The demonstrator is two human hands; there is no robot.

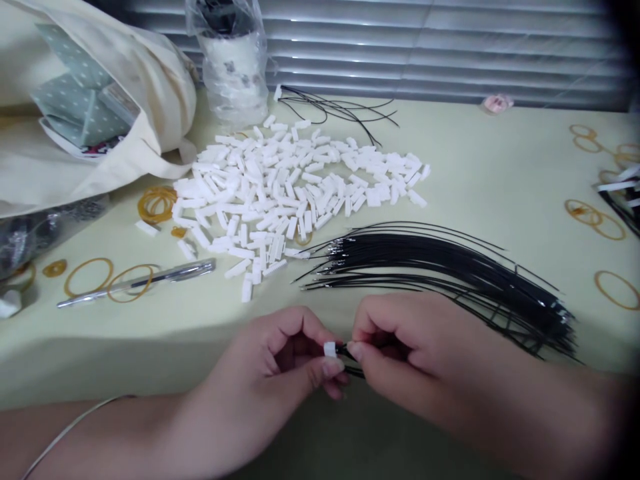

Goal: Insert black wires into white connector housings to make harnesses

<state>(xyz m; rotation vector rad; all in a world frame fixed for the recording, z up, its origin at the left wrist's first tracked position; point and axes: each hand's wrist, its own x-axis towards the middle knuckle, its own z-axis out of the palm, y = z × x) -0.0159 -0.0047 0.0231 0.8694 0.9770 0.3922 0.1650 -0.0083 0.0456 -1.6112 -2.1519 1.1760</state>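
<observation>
Head view: both hands are low and near, at the middle of the bench (500, 173). The left hand (280, 363) is clenched in a pinch, with a white connector housing (329, 349) between thumb and forefinger, the other fingers curled under and the open end facing right. The right hand (400, 353) is pinched on a black wire (346, 349) right at its tip, knuckles up, with the wire's tail running back under the palm. Housing and wire tip are touching or just about; I can't tell whether the terminal is in the cavity, because the fingertips cover the joint. My read on doing this well: grip the wire close to the crimp so it can't buckle, hold the terminal square to the housing slot, push straight along the axis, and brace the heels of both hands on the bench. Both forearms come in from the near edge, wrists roughly level, and the hands meet thumb to thumb. Stock: the pile of white housings (295, 193) is far and left of centre, and the bundle of black wires (450, 273) is just beyond the right hand, metal tips pointing left. Rubber bands (157, 203) are scattered left and right, and a silver pen (140, 280) lies at near left. A cloth bag (100, 100) is at far left, with a plastic-wrapped spool (233, 60) beside it.
</observation>
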